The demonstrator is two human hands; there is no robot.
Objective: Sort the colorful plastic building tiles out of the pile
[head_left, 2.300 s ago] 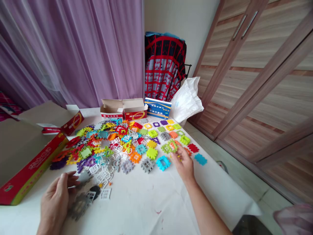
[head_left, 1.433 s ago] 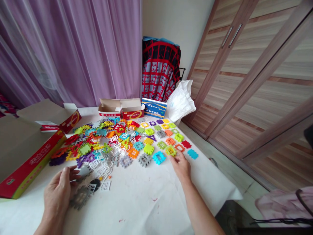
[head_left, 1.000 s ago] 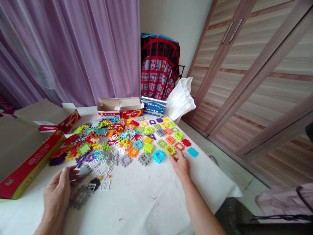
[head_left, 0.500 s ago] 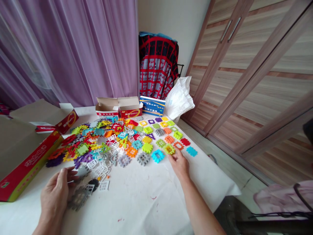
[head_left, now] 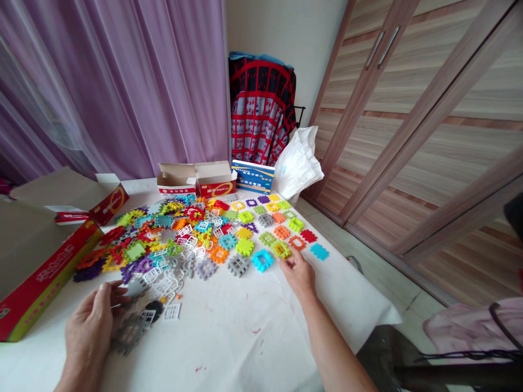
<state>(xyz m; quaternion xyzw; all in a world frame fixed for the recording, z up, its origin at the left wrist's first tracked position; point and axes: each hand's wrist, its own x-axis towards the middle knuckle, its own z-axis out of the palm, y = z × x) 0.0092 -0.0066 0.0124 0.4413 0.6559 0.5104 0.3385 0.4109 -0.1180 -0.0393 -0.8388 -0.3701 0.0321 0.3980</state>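
Many colourful plastic interlocking tiles (head_left: 183, 239) lie spread over a white table (head_left: 245, 337). My left hand (head_left: 92, 332) rests at the near left, fingers curled over a grey assembled tile piece (head_left: 128, 335). My right hand (head_left: 298, 272) reaches out at the right. Its fingertips touch a yellow-green tile (head_left: 281, 249) beside a blue tile (head_left: 262, 260). Other single tiles lie in loose rows just beyond my right hand.
A large open red box (head_left: 36, 261) lies at the left. Smaller red boxes (head_left: 196, 182) and a blue box (head_left: 252, 177) stand at the table's far edge, beside a white plastic bag (head_left: 298, 163). Wooden wardrobe doors (head_left: 429, 120) fill the right, purple curtains (head_left: 114, 87) the back.
My right hand has set the yellow-green tile down among the rows and stays with its fingertips on it. My left hand has hardly moved. The camera drifted slightly.
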